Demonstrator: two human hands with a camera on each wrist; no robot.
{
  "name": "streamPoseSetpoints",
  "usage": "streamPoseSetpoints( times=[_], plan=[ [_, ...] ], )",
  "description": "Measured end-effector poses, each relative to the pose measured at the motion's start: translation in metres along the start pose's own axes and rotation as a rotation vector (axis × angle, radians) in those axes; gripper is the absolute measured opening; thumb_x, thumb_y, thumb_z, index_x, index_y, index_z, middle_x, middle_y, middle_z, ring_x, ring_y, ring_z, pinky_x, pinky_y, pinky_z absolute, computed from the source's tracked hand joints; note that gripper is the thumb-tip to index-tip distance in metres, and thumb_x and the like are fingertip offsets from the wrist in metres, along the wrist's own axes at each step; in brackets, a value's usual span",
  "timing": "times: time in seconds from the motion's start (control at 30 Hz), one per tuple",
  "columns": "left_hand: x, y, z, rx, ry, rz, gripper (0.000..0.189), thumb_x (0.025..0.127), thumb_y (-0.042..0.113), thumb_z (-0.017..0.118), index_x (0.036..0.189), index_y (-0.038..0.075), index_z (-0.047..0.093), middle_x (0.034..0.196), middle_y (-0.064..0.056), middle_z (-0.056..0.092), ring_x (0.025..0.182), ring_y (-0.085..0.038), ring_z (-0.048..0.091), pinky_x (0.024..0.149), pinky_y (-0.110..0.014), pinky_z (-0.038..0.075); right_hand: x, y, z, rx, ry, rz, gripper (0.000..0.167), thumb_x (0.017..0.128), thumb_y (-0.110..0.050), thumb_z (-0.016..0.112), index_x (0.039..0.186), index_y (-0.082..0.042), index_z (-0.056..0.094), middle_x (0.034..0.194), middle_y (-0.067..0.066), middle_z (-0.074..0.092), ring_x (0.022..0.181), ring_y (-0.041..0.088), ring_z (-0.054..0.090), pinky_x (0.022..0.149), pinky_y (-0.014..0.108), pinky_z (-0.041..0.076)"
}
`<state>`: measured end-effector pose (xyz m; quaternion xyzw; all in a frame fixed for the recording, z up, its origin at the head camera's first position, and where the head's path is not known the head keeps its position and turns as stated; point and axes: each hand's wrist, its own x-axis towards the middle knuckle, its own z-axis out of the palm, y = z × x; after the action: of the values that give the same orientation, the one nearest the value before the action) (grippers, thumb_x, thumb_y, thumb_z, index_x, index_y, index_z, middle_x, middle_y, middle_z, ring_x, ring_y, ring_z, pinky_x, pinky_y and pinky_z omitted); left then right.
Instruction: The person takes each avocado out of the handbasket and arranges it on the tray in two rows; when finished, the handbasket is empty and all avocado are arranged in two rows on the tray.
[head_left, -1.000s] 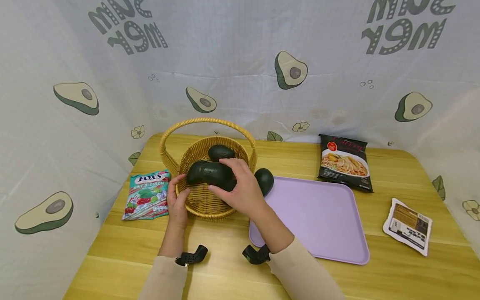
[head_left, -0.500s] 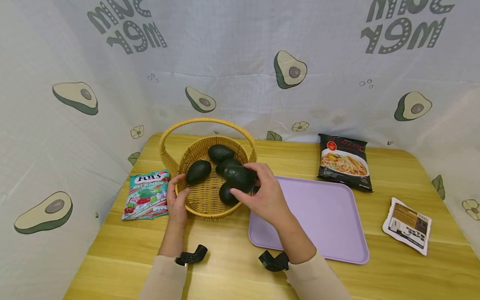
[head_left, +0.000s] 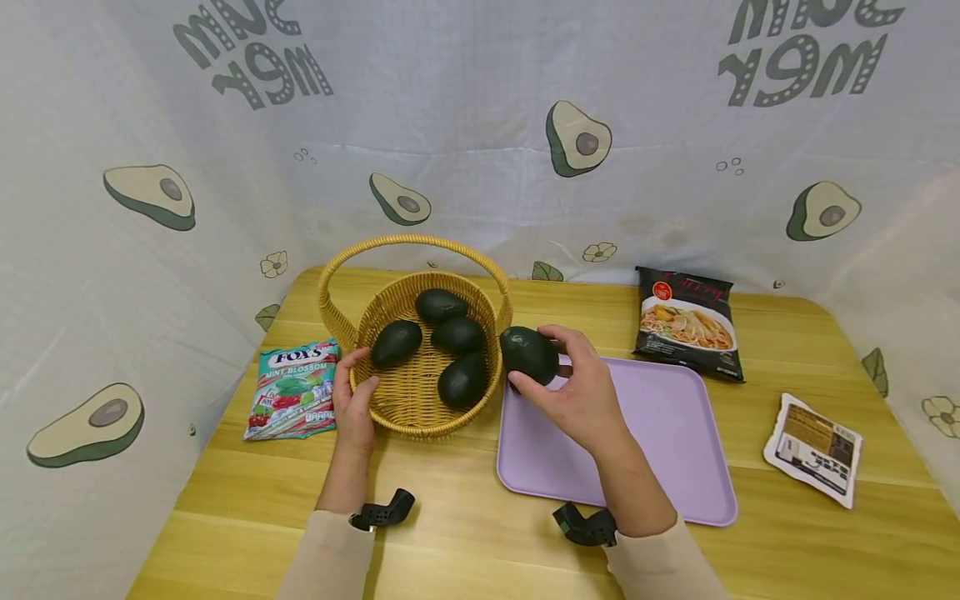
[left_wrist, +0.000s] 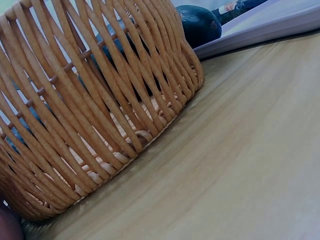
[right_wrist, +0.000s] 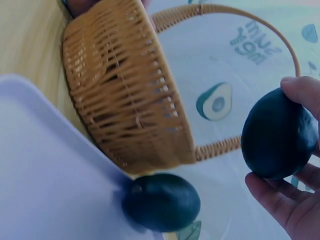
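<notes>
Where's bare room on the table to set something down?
Free: most of the lilac tray, right of the right hand; tabletop between tray and white packet; strip behind tray, between basket and black noodle pack. Crowded: tray corner by the basket (loose avocado, held avocado); basket's left side (left hand, candy bag).

Bright head view, pale sheen on table, soft bluish wrist views
</notes>
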<state>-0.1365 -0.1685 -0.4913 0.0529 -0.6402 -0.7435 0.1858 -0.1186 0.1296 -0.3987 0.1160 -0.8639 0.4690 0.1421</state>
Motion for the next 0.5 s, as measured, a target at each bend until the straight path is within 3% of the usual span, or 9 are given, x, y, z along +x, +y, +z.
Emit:
streamPoseSetpoints(
  times=[0.27,0.5],
  plan=[
    [0.001,-0.001,0.000,-0.011,-0.003,-0.007,0.046,0.091,-0.001,0.046,0.136,-0.005,0.049,0.148,-0.013,0.044,0.145,-0.017,0.028,0.121,-0.043,0.015,0.000,0.015,-0.015,-0.043,0.050,0.055,0.068,0.079,-0.021,0.088,0.138,-0.010,0.056,0.132,0.011,0.060,0.116,0.024,0.058,0.086,0.031,0.048],
    [-0.001,0.001,0.000,-0.007,-0.001,0.002,0.046,0.090,-0.001,0.046,0.135,-0.006,0.049,0.148,-0.014,0.044,0.145,-0.016,0.028,0.122,-0.044,0.014,0.004,0.034,-0.027,-0.070,0.086,0.142,0.062,0.088,-0.023,0.079,0.142,-0.009,0.053,0.135,0.017,0.057,0.119,0.031,0.054,0.089,0.041,0.047]
  ],
)
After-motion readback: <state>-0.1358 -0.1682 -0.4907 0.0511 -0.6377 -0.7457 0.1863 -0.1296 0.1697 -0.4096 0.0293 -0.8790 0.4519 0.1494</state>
